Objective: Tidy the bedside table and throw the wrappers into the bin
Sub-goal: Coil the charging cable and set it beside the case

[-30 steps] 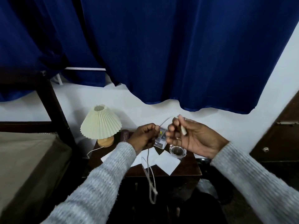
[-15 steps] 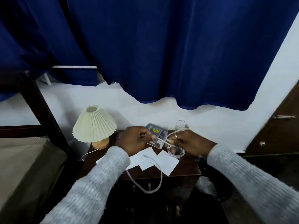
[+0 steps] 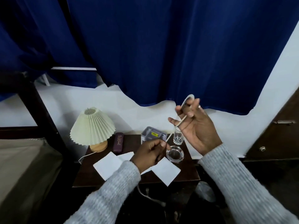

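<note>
We coil the cable [image 3: 171,134] round the right hand's [image 3: 197,130] curled fingers.
Left hand [image 3: 148,154] pinches the cable lower down. Wrappers [image 3: 165,171] lie on the surface [image 3: 129,143]. Next, we judge: finish winding, then gather them.

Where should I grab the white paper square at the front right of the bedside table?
Pinch the white paper square at its near corner, coming from the front. It lies flat, but that corner seems to overhang the front edge of the bedside table, so a thumb can likely slip underneath.
</note>
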